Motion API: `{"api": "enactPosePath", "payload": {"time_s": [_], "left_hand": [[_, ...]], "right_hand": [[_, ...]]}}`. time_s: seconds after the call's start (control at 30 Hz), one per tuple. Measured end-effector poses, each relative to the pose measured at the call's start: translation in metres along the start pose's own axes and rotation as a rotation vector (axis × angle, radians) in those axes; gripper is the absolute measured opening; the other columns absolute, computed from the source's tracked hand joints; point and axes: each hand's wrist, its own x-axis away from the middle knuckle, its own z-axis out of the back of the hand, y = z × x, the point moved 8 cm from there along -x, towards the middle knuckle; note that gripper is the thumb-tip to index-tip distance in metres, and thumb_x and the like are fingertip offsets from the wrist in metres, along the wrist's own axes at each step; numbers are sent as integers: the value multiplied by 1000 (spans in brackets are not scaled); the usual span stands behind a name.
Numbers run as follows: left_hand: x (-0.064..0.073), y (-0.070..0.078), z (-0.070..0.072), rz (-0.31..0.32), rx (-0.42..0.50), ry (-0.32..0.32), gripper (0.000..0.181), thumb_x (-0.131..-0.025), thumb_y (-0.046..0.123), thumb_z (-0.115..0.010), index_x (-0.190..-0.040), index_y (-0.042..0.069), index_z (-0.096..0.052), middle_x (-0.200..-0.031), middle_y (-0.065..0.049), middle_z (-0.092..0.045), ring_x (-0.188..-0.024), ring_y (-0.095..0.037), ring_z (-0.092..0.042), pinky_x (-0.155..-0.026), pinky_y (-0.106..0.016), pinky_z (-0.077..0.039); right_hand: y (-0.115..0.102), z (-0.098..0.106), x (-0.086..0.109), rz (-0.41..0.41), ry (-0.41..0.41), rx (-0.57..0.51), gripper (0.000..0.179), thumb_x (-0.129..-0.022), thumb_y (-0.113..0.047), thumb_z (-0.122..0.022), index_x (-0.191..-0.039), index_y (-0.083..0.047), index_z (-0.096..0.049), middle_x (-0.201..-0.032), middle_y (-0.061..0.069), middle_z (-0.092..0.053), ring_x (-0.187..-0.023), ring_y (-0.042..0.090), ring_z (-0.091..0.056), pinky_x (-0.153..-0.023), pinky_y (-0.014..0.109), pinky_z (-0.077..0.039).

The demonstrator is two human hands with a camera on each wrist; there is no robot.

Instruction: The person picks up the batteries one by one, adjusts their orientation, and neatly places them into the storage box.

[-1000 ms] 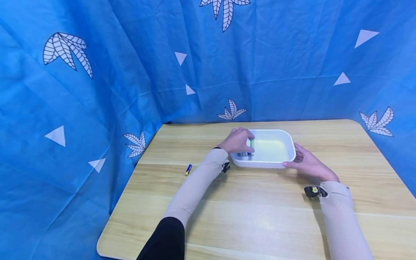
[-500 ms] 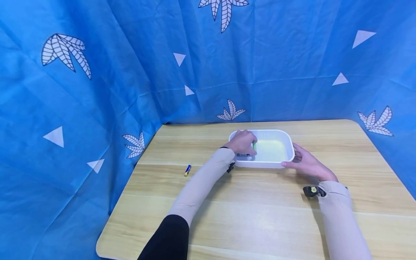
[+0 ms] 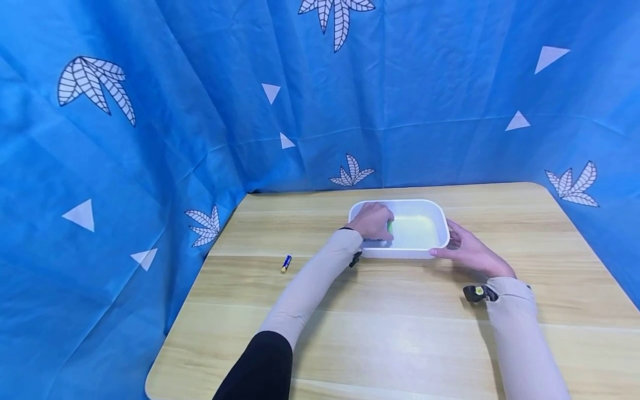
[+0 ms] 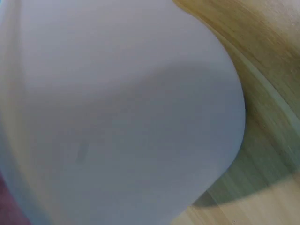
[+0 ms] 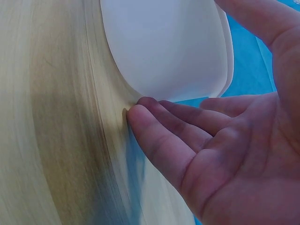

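A white rectangular tray [image 3: 407,253] stands toward the far side of the table. Inside its left part is my left hand [image 3: 371,221], pinching a small green battery [image 3: 390,227] between thumb and fingers. The hand covers most of this battery and nearly all of the other batteries lying beneath it. Against the tray's right near corner rests my right hand [image 3: 470,251], thumb at the near wall. In the right wrist view that hand's fingers [image 5: 157,133] lie fairly straight by the tray's lower edge. Only the tray's outer wall [image 4: 131,117] fills the left wrist view.
A blue and gold battery [image 3: 286,264] lies alone on the wooden table [image 3: 400,333], left of the left forearm. A blue patterned curtain [image 3: 320,100] hangs behind the table and along its left side.
My left hand has shifted slightly right and lower into the tray with the green battery, now hiding the batteries below. My right hand keeps its place at the tray's corner.
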Motion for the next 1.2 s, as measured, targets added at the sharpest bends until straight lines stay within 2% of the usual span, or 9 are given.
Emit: {"api": "enactPosePath", "payload": {"time_s": [0.27,0.43,0.7,1.2], "left_hand": [[-4,-1,-7,26,-30,-24,25,-85,38,-82,-81,16,-68,-81,4,-61,-97,-15,-54,-105,-38,-43],[-3,0,-5,32,-35,-24,24,-86,36,-81,-82,16,-69,-86,5,-65,-100,-15,-54,-109,-39,-42],[-3,-3,-9,43,-50,-39,30,-85,37,-82,-74,17,-63,-76,4,-56,-91,-15,-52,-105,-38,-42],[-8,-12,-20,57,-1,-77,27,-86,41,-81,-76,20,-66,-70,5,-54,-85,-14,-53,-100,-36,-41]], "right_hand": [[4,1,-1,-9,-4,-6,111,-92,-37,-78,-166,-7,-1,-166,31,-26,-152,51,-31,-121,64,-31],[4,2,-1,-4,4,-4,110,-92,-38,-78,-166,-7,-4,-165,30,-31,-150,50,-36,-121,64,-33],[6,1,-1,-8,-1,-7,111,-92,-37,-78,-166,-7,-1,-164,32,-30,-150,51,-35,-121,65,-32],[8,1,0,-15,5,-4,113,-90,-42,-78,-167,-9,-3,-167,28,-27,-153,50,-30,-122,65,-30]]}}
